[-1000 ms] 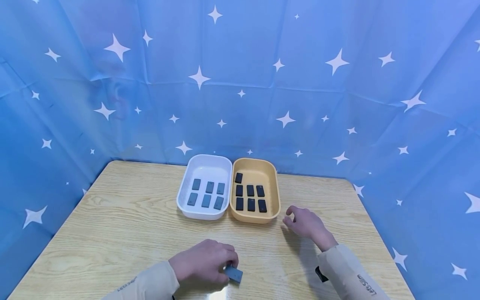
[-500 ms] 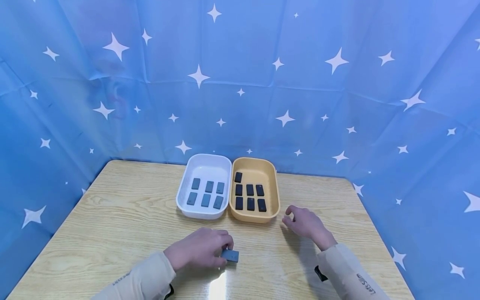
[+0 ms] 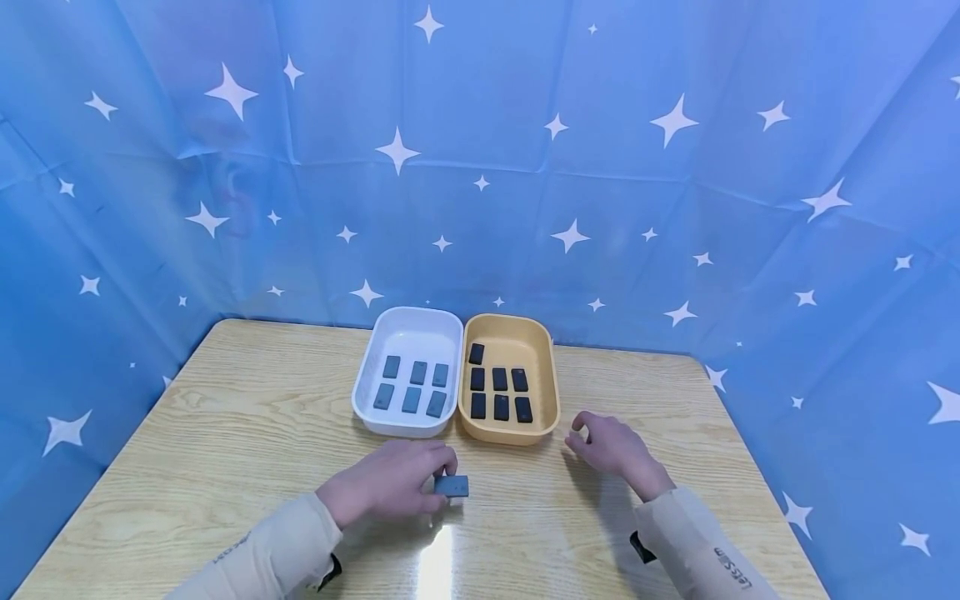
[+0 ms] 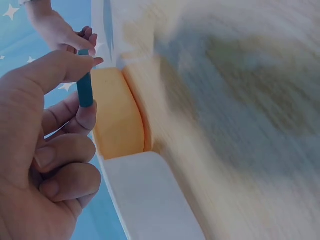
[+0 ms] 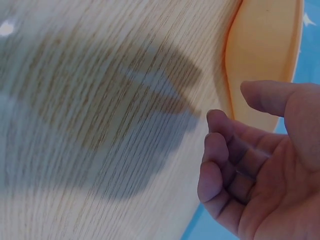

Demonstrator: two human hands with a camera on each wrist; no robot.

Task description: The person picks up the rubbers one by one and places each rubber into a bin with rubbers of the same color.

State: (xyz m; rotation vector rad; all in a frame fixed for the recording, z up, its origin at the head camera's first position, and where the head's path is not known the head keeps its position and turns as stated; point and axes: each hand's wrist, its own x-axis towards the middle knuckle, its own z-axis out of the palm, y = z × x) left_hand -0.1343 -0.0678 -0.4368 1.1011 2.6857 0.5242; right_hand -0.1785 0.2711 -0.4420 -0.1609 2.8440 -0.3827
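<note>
My left hand [image 3: 392,479] pinches a small grey-blue rectangular block [image 3: 453,487] between thumb and fingertips, above the table in front of the bins. Seen from the left wrist, the same block [image 4: 85,91] stands edge-on between the thumb and a finger, the other fingers curled below. A white bin [image 3: 412,329] holds several grey-blue blocks [image 3: 411,400] in two rows. Touching its right side, a yellow-orange bin [image 3: 517,333] holds several black blocks [image 3: 501,407]. Right of that bin, my right hand [image 3: 617,448] hangs loosely curled and holds nothing; the right wrist view shows its bare fingertips.
Both bins stand at the far edge of a light wood-grain table [image 3: 225,417]. Behind and on both sides hangs a blue curtain [image 3: 480,275] with white stars. A bright light reflection lies on the tabletop near the front.
My left hand has moved forward and slightly left toward the white bin, carrying the grey-blue block, which has turned a little. The right hand and the blocks in the bins have stayed put.
</note>
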